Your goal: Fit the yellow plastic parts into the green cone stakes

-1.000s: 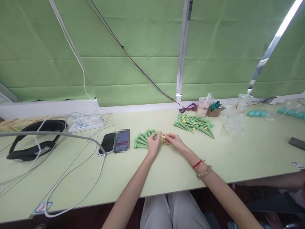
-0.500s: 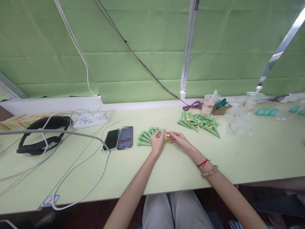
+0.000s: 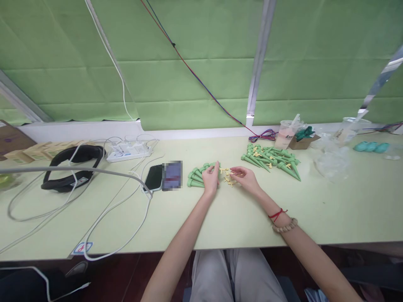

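The right hand [image 3: 247, 179] bends over small yellow plastic branched pieces [image 3: 231, 183], which should be light and stiff, best pinched at the stem. Beside them, the left hand [image 3: 210, 179] partly hides fanned green plastic cones [image 3: 195, 183]; I cannot tell what either grip holds. Farther right lies a mixed heap of both [image 3: 273, 158], then a clear plastic cup [image 3: 283, 137].
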The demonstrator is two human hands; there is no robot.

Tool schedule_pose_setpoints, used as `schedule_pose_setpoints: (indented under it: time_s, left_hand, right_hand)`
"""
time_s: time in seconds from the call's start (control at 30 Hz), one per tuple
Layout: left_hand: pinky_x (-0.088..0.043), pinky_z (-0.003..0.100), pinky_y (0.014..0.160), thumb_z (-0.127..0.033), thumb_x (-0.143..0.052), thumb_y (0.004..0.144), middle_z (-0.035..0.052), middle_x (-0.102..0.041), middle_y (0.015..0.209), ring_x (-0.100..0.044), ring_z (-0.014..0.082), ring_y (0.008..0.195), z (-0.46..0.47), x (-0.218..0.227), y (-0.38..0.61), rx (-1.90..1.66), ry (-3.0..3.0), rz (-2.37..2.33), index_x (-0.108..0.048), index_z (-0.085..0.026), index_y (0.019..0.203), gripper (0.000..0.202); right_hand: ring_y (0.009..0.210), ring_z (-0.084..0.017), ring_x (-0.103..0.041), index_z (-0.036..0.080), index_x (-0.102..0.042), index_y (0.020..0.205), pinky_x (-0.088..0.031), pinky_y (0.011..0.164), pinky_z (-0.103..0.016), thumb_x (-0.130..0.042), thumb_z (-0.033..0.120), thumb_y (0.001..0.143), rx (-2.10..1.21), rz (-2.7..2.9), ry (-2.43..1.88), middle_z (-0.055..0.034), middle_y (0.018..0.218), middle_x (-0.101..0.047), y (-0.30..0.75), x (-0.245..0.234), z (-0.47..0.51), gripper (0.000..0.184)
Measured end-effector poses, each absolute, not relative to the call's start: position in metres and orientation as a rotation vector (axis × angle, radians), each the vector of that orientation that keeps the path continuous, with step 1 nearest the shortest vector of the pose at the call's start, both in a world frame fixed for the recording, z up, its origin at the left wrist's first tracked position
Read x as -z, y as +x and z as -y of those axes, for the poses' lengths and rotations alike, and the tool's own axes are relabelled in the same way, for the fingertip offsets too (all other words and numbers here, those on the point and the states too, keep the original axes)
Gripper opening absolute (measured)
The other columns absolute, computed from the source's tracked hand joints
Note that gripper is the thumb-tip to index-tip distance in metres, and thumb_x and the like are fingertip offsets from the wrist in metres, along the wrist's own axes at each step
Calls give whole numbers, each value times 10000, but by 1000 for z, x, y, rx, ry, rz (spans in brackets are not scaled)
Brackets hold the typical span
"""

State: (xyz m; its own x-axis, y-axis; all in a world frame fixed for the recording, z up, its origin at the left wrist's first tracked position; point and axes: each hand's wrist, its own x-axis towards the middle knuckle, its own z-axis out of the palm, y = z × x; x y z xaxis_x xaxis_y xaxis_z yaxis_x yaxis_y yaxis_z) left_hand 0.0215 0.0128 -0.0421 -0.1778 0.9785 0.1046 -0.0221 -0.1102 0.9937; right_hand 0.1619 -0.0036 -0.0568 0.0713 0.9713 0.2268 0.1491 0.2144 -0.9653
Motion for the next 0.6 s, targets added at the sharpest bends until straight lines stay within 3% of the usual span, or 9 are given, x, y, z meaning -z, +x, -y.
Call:
schedule_pose_setpoints:
  time_s: [0.1,0.43,0.6]
  left_hand:
    - [-180,215,322,-613,-531,701,-75,-241,347,-286,66,270,-12,41,22,-1419,1168,-1234,-561,-153,641,465]
    - [-204,212,303,-656,-539,665,-80,-293,342,-305,76,259,-6,44,30,-1370,1144,-1216,-576,-130,843,556]
    - [-216,207,283,-649,-527,681,-84,-282,381,-314,75,259,-8,43,29,-1427,1051,-1139,-528,-164,770,493]
  right_hand:
    - [709,-162,-610,133,-659,863,-502,668,-299,-670,303,644,-778,1439,-1231,-81,829,-672,161,59,5,277]
    - [694,-174,-625,121,-655,876,-511,651,-290,-651,346,661,-803,1418,-1266,-93,808,-677,160,61,7,311]
    - [699,-189,-642,131,-658,844,-515,643,-295,-609,381,700,-794,1384,-1314,-91,757,-679,163,61,7,293]
